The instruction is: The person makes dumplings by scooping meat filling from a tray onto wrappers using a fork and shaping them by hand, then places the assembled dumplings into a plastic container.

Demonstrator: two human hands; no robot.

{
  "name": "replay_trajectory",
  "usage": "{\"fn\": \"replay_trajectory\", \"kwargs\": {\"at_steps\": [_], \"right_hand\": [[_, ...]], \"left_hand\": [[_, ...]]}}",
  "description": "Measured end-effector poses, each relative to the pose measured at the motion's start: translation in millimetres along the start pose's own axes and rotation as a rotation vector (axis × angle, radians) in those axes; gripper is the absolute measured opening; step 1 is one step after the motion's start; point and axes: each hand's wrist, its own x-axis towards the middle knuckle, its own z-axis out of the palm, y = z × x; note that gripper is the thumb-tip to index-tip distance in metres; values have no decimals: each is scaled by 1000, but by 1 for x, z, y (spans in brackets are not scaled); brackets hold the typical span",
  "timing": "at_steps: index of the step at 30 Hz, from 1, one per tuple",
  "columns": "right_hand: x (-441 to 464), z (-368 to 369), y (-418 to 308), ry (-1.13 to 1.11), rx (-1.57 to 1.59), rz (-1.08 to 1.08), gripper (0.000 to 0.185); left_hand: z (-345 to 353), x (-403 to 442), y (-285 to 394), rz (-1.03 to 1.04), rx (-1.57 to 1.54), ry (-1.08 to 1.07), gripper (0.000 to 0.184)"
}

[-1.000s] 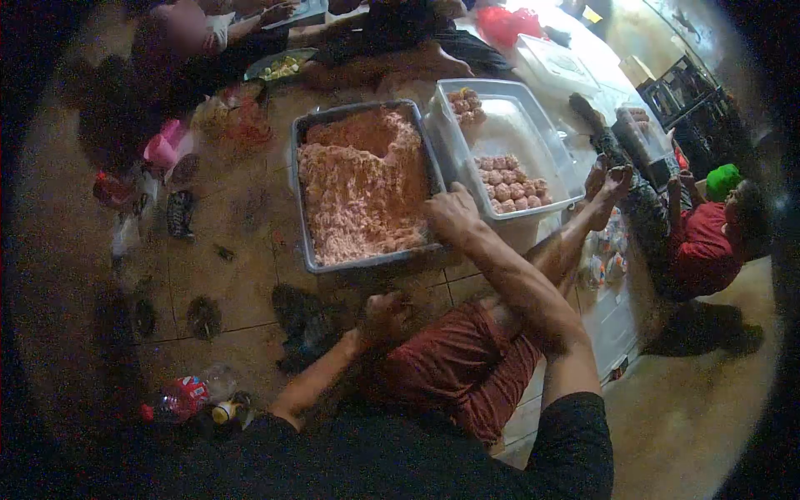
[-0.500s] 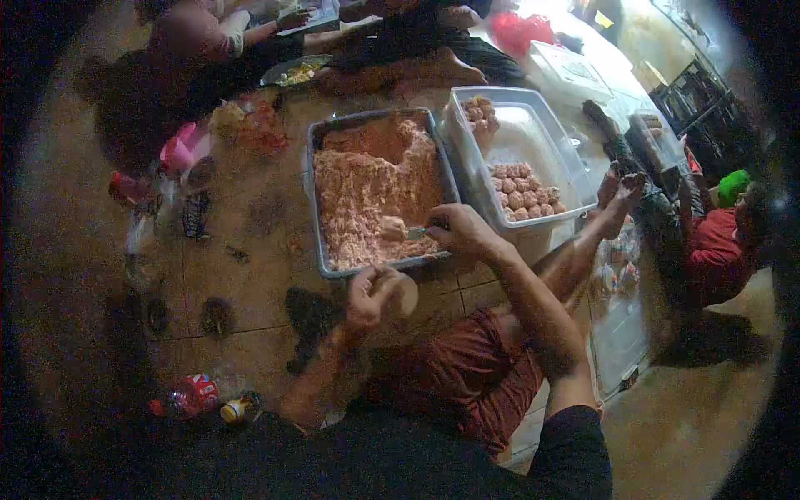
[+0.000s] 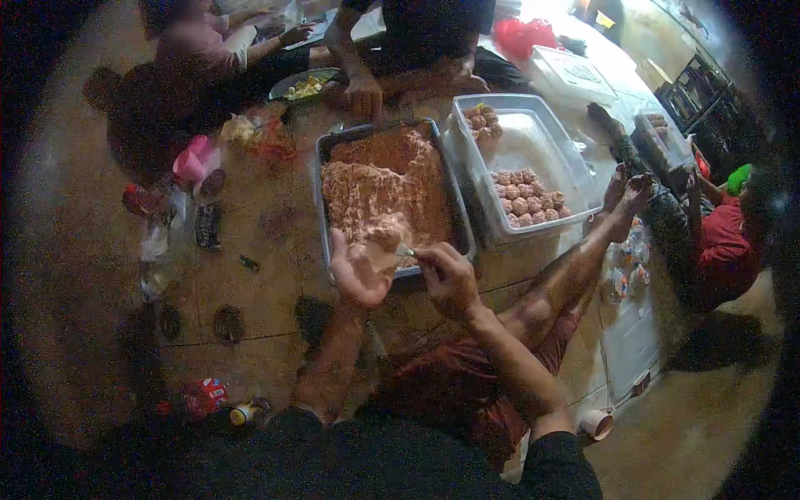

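My left hand is turned palm up with the fingers spread, and a thin pale round wrapper rests on it. A thin metal utensil is pinched in my right hand; whether it is a spoon or a spreader is unclear. A lump of pinkish filling shows at its far end, just above the wrapper. Both hands are over the near edge of a dark rectangular tub of pink minced filling, scraped lower at its far and right sides.
A clear plastic box with rows of round pink balls stands right of the tub. Bottles lie at lower left, a cup at lower right. Other people sit across and at right; one person's hand hangs behind the tub.
My right hand has lifted the utensil with filling out of the tub. My left hand has risen and turned palm up beneath it with the wrapper. A person opposite has leaned in.
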Motion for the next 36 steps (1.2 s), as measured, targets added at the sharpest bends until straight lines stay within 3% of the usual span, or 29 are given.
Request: {"fn": "replay_trajectory", "kwargs": {"at_steps": [3,5,8,10,12,16,19,22,24,26,27,29,31,33,36], "right_hand": [[-11,2,0,-57,-86,-76,20],[-9,-15,-19,-260,-275,75,20],[-16,-25,-25,-245,-273,185,22],[-8,-27,-35,-164,-211,135,21],[-8,-16,-36,-81,-148,88,21],[-12,-7,-41,-60,-115,112,14],[-14,-10,-40,-154,-107,203,15],[-13,4,-28,1,-34,60,13],[-11,-12,-30,-135,-100,99,13],[-9,-17,-35,-79,14,100,21],[-9,-16,-29,-153,-37,88,24],[-14,-5,0,-210,-68,60,28],[-5,-28,-28,-205,-83,66,26],[-6,-32,-38,-207,-88,95,24],[-11,-19,-26,-24,2,82,20]], "left_hand": [[-5,-2,-1,-37,62,-72,98],[-12,-3,2,-55,-27,-34,95],[-31,-3,13,89,-68,19,95],[-15,-1,8,55,-74,-15,94],[3,0,-5,54,168,221,95],[20,-2,-7,-9,199,64,96],[-5,3,-2,23,182,206,98],[1,1,-10,9,266,210,98],[-17,6,0,7,254,162,99],[-28,-2,2,-39,270,117,100],[-33,-3,5,-134,173,-49,101],[-23,-4,1,-128,165,-59,100],[-21,-1,4,-109,159,-66,100],[-32,-4,8,43,166,177,97],[6,-8,-5,66,66,335,90]]}}
